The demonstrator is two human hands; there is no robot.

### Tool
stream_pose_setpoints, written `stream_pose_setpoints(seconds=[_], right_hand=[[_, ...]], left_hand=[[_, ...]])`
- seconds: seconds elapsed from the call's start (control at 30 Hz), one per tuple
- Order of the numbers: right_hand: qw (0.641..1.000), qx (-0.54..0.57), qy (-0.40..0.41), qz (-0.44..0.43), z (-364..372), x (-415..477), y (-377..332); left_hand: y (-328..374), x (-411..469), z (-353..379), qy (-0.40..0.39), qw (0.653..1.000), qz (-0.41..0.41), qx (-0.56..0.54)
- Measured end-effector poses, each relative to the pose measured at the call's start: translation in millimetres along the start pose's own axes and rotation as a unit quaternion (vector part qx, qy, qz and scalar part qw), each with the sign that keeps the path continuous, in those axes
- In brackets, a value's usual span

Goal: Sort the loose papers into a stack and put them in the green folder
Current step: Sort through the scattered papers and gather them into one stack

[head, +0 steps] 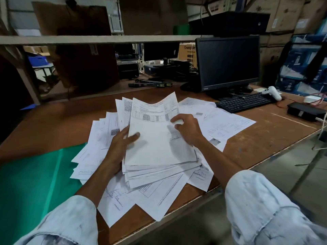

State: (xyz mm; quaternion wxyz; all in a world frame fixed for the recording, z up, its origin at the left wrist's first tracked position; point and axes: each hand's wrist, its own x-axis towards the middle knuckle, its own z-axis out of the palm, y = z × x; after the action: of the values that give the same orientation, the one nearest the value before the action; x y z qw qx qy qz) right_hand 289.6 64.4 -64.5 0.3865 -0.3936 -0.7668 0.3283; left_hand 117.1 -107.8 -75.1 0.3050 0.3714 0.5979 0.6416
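On the brown bench in front of me, a thick stack of papers is lifted at a tilt between both hands. My left hand has its grip clenched on the stack's left edge, thumb lying across the top sheet and the fingers hidden beneath. My right hand pinches the right edge of the top sheet, its grip closed on the paper near a handwritten signature. The top sheet's far end curls upward, showing a printed table.

Under and around both grips, loose papers lie fanned over the bench: some spread out to the right of the right grip, others overlap to the left of the left grip, and several hang over the near bench edge below the stack. The green folder lies open and flat to the left of the left grip, its right edge tucked under the nearest loose sheets.

Beyond the right grip stand a dark monitor and a black keyboard, with a white game controller just past the keyboard's far end. Pale denim sleeves are rolled on both forearms.
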Motion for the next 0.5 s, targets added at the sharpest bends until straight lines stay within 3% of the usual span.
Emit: stream_pose_setpoints(seconds=[0.2, 0.33, 0.5], right_hand=[[0.995, -0.085, -0.044, 0.024, -1, 27, 25], [0.933, -0.315, -0.027, 0.175, -15, 45, 43], [0.915, -0.354, -0.053, 0.184, -16, 52, 43]], left_hand=[[-3, 5, -4, 0.007, 0.996, 0.007, 0.083], [-5, 10, -4, 0.011, 0.994, 0.026, 0.103], [-8, 11, -3, 0.014, 0.995, 0.029, 0.091]])
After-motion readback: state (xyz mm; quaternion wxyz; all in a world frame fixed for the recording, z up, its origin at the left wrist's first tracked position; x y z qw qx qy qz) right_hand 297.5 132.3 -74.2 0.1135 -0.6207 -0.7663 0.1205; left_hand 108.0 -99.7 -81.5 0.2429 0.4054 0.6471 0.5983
